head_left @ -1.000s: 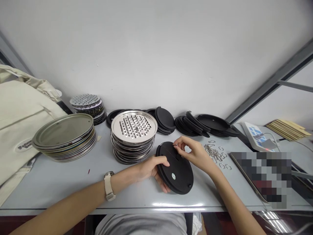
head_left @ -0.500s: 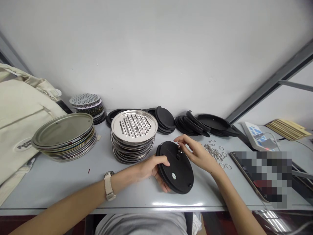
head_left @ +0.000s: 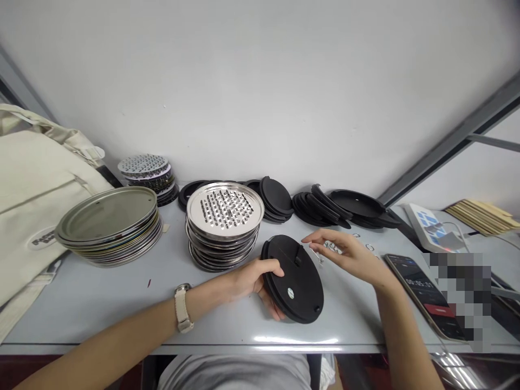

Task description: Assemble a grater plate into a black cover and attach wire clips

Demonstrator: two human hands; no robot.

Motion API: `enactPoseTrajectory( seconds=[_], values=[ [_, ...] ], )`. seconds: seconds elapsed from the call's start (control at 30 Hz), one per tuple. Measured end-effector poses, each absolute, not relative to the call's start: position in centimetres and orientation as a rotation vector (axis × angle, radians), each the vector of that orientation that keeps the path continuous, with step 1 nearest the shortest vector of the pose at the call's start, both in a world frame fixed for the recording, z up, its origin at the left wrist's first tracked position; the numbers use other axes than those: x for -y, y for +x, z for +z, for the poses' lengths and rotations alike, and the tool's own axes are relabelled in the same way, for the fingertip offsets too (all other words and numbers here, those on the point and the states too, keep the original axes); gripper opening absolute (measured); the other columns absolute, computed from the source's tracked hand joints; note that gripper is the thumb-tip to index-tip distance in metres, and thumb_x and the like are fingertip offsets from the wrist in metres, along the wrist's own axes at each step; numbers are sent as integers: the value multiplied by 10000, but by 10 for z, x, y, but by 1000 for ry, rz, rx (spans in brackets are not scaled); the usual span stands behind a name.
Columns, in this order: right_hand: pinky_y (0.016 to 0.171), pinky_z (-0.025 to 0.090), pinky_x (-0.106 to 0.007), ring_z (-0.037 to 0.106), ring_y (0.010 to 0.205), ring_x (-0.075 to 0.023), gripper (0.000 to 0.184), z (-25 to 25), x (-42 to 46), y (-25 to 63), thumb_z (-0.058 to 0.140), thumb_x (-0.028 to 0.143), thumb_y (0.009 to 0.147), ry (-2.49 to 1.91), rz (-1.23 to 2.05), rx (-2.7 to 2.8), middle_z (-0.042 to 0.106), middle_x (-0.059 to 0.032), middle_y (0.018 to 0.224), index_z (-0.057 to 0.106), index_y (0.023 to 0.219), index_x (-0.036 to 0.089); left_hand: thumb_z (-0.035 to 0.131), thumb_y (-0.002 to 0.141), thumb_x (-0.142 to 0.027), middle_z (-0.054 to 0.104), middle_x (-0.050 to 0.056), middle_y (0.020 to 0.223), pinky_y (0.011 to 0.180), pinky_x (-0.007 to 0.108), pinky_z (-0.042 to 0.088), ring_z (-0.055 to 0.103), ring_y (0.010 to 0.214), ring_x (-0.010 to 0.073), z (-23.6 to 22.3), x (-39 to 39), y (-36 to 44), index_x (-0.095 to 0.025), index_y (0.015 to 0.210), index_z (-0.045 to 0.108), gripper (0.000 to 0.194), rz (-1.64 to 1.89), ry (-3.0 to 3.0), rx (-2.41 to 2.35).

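Note:
My left hand grips the left edge of a black round disc, tilted up off the grey table, thumb on top and fingers beneath. The disc has a slot near its middle and a small white dot lower down. My right hand hovers just right of the disc with fingers spread and nothing in them, over a scatter of small metal rings. A watch sits on my left wrist.
A stack of perforated steel discs stands behind my left hand, and plain metal lids are piled at the left. Black discs lie along the wall. A phone lies at the right, a cream bag at the far left.
My right hand has left the disc's slot and drawn off to the right, its fingers spreading. The left hand still holds the disc.

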State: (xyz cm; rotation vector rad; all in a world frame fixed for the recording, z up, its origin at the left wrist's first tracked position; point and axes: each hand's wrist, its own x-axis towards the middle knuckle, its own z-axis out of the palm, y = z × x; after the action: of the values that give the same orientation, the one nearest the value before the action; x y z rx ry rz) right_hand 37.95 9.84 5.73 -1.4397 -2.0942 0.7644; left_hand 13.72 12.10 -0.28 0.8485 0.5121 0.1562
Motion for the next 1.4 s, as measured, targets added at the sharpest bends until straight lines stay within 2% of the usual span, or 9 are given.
enactPoseTrajectory(
  seconds=[0.13,0.43,0.57,0.67,0.83,0.97,1.13,1.27,1.4],
  values=[
    [712,494,-305,626,781,-182,267,56,-100,383,535,456,913,-1429,834,2080,689,-40,852,651,968,222,467,714,-314,696,168,619,463,320,562,678,509,243,-3,-121,137,-16,730,699,377,151,859,-495],
    [660,490,-301,621,746,-191,270,40,-106,356,539,442,908,-1384,582,1992,681,-47,805,666,880,205,447,724,-344,679,147,587,438,302,540,660,498,224,4,-119,136,-42,695,674,379,154,894,-491],
    [697,483,-301,615,746,-181,210,34,-111,357,554,375,911,-1355,517,2024,671,-37,816,679,880,209,554,768,-341,698,96,728,475,299,559,680,550,205,16,-110,136,-89,996,580,341,253,983,-635],
    [707,473,-293,603,719,-163,172,29,-114,359,574,333,905,-1335,504,2072,666,-29,823,688,874,209,602,814,-396,673,42,745,414,246,512,657,483,177,23,-103,134,-160,1184,398,483,267,1186,-824],
    [718,471,-291,592,729,-159,166,26,-116,363,594,336,895,-1314,485,2099,671,-28,818,696,865,209,394,901,-588,541,-24,539,356,230,370,509,303,143,23,-98,128,-169,911,470,426,195,1784,-1123],
    [738,475,-300,591,770,-171,172,28,-115,364,590,343,897,-1285,507,2123,685,-25,813,699,850,219,343,955,-472,561,53,579,525,291,411,622,537,234,22,-91,131,-183,735,497,395,330,2290,-1291],
    [752,483,-294,599,771,-165,152,32,-113,364,617,341,880,-1237,574,2120,690,-23,832,703,906,219,356,970,-315,603,89,743,587,311,424,626,675,252,22,-88,146,-179,874,535,244,480,2574,-1222],
    [785,494,-291,625,786,-160,225,34,-107,365,629,328,871,-1237,668,2089,678,-14,845,661,1070,229,396,944,-174,548,104,1046,707,332,472,604,840,222,20,-104,163,-180,1122,451,186,567,2586,-1013],
    [800,490,-289,624,822,-160,251,31,-97,366,610,275,882,-1264,658,2061,669,-11,912,609,1131,242,377,939,-116,517,73,1032,758,328,490,572,879,198,16,-115,177,-189,1075,444,167,589,2557,-883]
  ],
)
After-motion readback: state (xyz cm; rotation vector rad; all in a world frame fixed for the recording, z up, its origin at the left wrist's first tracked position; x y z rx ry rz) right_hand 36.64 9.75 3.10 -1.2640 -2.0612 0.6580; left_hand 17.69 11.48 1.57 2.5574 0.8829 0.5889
